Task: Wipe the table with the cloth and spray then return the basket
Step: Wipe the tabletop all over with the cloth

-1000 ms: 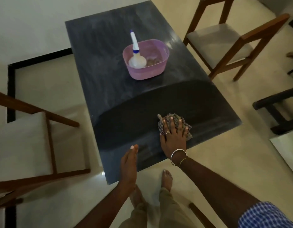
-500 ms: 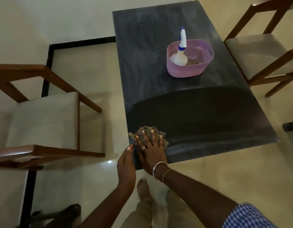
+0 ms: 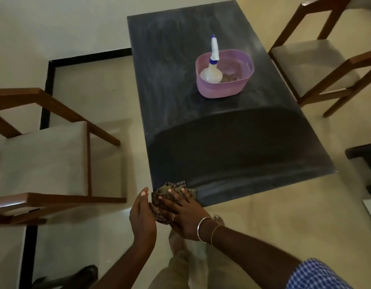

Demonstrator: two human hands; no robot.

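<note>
While pressing flat at the tabletop corner, right hand fingers spread over the cloth. Soft, limp, bunching easily; best gripped by a gathered fold. Left hand cupped alongside, fingers together, holding nothing.

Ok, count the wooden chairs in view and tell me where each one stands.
2 wooden chairs: one chair to the left of the dark table, one chair at its far right side. A dark piece at the right edge may be more furniture, cut off by the frame.

Blue checked sleeve, silver bangle
</note>
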